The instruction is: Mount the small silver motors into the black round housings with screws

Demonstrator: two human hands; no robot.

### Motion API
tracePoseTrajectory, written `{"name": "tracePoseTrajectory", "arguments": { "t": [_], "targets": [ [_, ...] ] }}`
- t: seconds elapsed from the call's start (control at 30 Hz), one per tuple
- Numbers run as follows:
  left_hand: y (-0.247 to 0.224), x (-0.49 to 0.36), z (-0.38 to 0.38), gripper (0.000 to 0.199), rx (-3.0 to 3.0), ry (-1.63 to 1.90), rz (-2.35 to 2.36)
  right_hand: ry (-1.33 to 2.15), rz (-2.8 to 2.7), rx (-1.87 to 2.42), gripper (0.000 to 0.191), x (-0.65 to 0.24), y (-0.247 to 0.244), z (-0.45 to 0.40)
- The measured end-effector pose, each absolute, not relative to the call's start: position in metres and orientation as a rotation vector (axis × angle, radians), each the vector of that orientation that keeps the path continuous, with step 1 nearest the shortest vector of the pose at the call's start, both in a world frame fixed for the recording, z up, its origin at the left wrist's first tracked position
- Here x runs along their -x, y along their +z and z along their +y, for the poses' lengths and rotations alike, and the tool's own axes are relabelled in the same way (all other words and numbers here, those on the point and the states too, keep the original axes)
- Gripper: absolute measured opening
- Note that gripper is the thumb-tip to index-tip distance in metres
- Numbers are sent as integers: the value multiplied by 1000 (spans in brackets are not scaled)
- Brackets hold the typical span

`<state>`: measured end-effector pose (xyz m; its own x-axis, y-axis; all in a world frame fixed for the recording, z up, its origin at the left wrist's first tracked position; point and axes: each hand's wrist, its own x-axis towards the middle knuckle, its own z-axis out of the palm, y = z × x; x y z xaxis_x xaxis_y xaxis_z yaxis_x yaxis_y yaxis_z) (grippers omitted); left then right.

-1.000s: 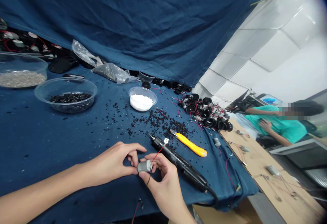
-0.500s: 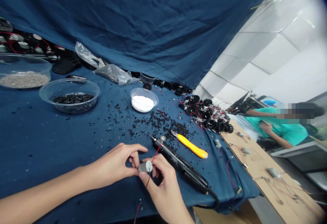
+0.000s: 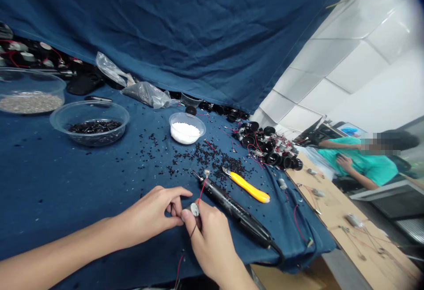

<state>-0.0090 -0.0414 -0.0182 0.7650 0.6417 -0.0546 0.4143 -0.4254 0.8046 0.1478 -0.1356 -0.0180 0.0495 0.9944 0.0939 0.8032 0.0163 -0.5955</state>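
Observation:
A small silver-grey motor (image 3: pixel 194 209) with a pale end cap sits between my two hands. My right hand (image 3: pixel 213 237) is closed around it, thumb on its near side. From the motor a red wire rises to a small metal piece (image 3: pixel 207 173), and a dark wire hangs below. My left hand (image 3: pixel 155 212) meets the motor's left end with thumb and bent fingers, its index finger stretched out above; the exact contact is partly hidden. Just beyond my right hand lies a black electric screwdriver (image 3: pixel 236 210). A yellow utility knife (image 3: pixel 248 187) rests past it.
Tiny black parts (image 3: pixel 212 157) are scattered over the blue cloth. Clear bowls hold white granules (image 3: pixel 185 133), black pieces (image 3: pixel 94 126) and small metal-coloured parts (image 3: pixel 31 103). Black housings with wires (image 3: pixel 265 144) are heaped at the right. Another person (image 3: pixel 361 160) sits beyond the cardboard (image 3: pixel 338 210).
My right hand has turned and wrapped further over the motor, which now shows less of its side. The metal piece on the red wire has shifted slightly left and up. My left hand barely moved.

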Motion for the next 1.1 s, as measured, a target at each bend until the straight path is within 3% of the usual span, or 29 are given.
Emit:
{"name": "tracePoseTrajectory", "arguments": {
  "t": [0.33, 0.67, 1.1],
  "targets": [
    [-22, 9, -41, 43, -2035, 392, 735, 220, -1892, 1827, 19, -143, -27, -137],
    [-14, 7, -42, 51, -2048, 273, 754, 279, -1867, 1858, 9, -150, -19, -139],
    [-29, 7, -43, 51, -2037, 378, 708, 417, -1859, 1764, 14, -154, -22, -140]
  ]
}}
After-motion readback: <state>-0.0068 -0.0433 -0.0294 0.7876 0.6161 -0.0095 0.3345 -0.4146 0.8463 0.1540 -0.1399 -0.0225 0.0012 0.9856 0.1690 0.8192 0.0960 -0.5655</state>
